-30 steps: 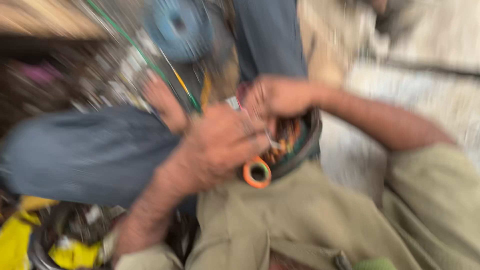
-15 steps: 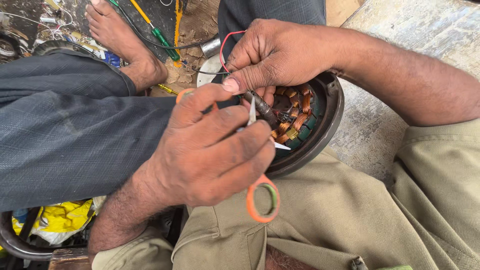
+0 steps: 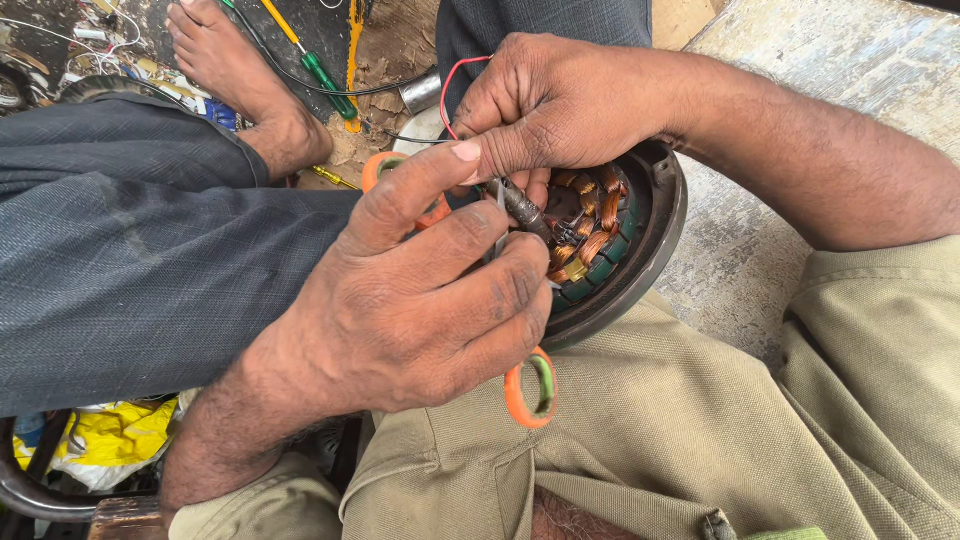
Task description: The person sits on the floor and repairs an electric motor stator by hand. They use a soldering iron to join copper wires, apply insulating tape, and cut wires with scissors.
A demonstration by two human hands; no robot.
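access to the motor stator (image 3: 600, 235) is blocked from above and the left by both hands, left hand (image 3: 420, 300) and right hand (image 3: 560, 105). a trousered leg (image 3: 150, 260) walls the left side. the concrete slab (image 3: 800, 60) at right offers open passage.

1. Round dark grey metal motor stator (image 3: 655, 250): copper-orange wire coils, with green and yellow insulation between them.
2. Scissors with orange plastic handle loops (image 3: 530, 392), lined green inside.
3. Thin red wire (image 3: 447, 95).
4. Green-handled screwdriver (image 3: 328, 84) with a yellow shaft.
5. Crumpled yellow plastic bag (image 3: 120, 440).
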